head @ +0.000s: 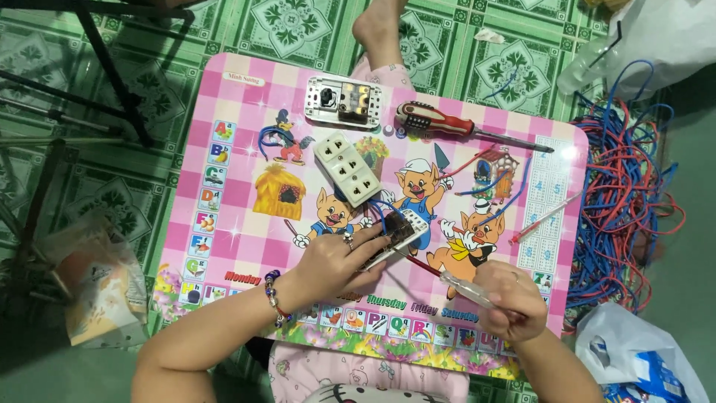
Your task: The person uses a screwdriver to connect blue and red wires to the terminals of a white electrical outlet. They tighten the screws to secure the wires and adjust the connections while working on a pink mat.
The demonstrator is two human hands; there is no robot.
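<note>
My left hand [339, 257] presses down on a small electrical socket module [403, 231] with red and blue wires, on a pink cartoon-printed table [224, 224]. My right hand [511, 298] grips a clear-handled screwdriver [462, 287]; its red shaft points at the module. A white triple socket strip [347, 168] lies just above the module. A white switch plate [344, 99] lies at the table's far edge. Beside it rests a red-and-black screwdriver [440, 123].
A tangle of red and blue wires [619, 186] lies on the floor to the right, with plastic bags [641, 362] nearby. A bare foot [377, 30] rests beyond the table. A black metal frame [112, 67] and a bag [101, 287] sit left.
</note>
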